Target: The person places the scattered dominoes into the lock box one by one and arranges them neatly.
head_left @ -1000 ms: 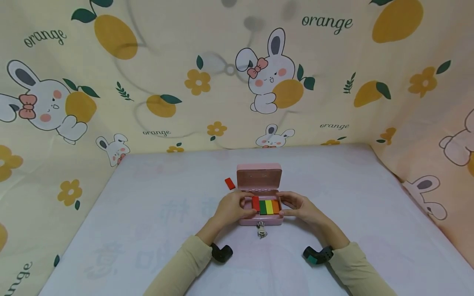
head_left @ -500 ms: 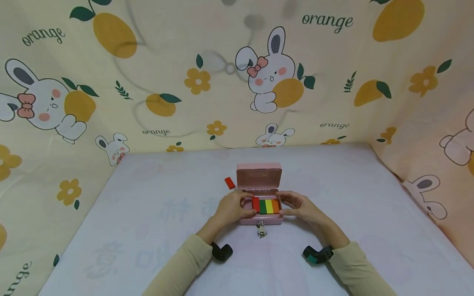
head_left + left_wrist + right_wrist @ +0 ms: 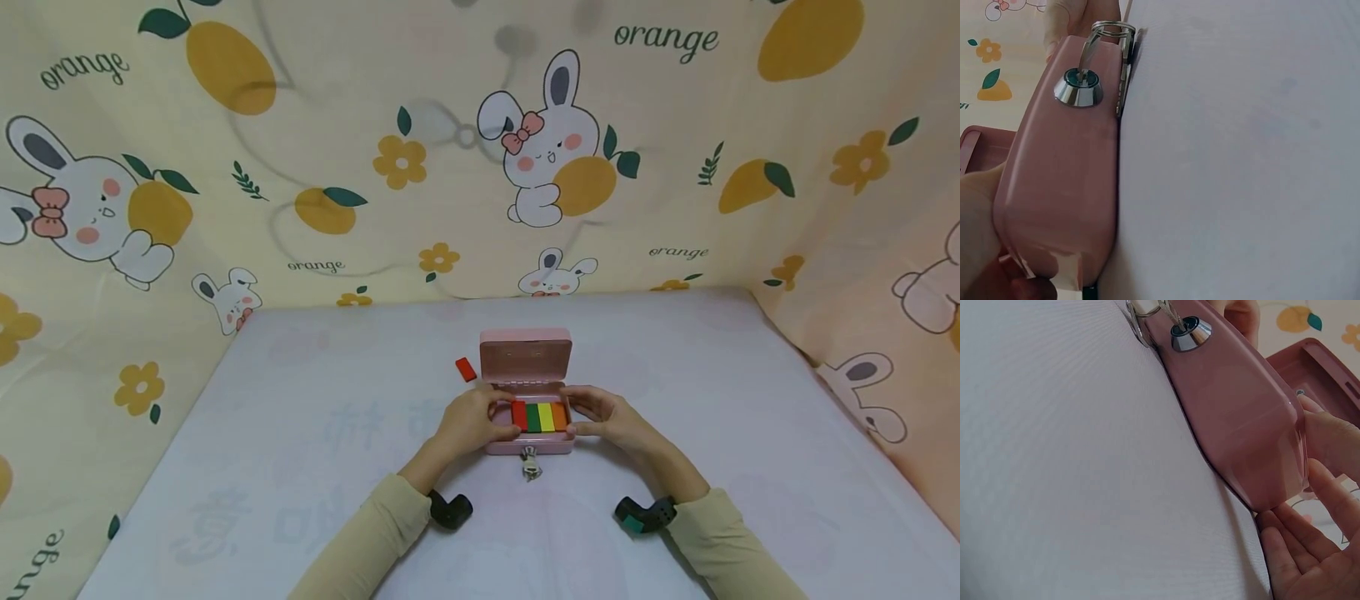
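Note:
A small pink metal box [image 3: 528,448] stands on the white table with its lid [image 3: 525,358] raised. Inside lies a row of blocks: a red block [image 3: 519,417], a green block [image 3: 533,418], a yellow block [image 3: 547,417] and an orange block [image 3: 560,417]. My left hand [image 3: 471,417] reaches over the left rim, thumb and forefinger about the ends of the red block. From the right, my right hand [image 3: 609,419] has its thumb and forefinger at the orange block's ends; its other fingers [image 3: 1304,534] lie beside the outer wall. The box wall hides both thumb tips in the wrist views.
A second red block [image 3: 466,369] lies on the table behind the box, to the left. Keys [image 3: 531,467] hang from the lock [image 3: 1079,87] on the box front. A printed cloth [image 3: 420,217] with rabbits and oranges rises behind and beside the table.
The red block in the box has come down from slightly raised to level with the other blocks. Both hands keep nearly the same place; the head view has shifted slightly.

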A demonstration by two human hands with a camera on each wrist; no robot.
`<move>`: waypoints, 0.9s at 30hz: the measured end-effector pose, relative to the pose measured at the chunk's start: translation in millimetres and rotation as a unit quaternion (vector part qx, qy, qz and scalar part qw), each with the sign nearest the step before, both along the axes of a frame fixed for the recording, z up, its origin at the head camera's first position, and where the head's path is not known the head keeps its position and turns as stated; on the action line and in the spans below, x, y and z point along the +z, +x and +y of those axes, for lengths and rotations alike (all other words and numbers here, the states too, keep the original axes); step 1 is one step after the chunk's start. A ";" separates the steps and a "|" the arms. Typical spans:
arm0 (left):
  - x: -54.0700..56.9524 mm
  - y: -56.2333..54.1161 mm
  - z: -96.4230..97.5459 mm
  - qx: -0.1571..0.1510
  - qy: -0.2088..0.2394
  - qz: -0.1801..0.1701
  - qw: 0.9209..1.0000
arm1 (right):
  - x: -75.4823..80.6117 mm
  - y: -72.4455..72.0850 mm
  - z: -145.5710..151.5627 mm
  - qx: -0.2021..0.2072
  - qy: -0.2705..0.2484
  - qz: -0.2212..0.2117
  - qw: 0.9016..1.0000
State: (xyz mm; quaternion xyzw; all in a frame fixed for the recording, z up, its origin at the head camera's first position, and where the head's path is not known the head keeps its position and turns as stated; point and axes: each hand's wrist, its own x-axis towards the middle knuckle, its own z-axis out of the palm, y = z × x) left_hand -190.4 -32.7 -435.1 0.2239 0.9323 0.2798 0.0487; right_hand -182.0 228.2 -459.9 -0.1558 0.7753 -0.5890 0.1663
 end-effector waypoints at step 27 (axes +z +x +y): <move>3.5 0.7 4.3 0.010 -0.046 -0.017 0.999 | -2.2 -1.2 2.3 0.010 -0.014 0.013 1.000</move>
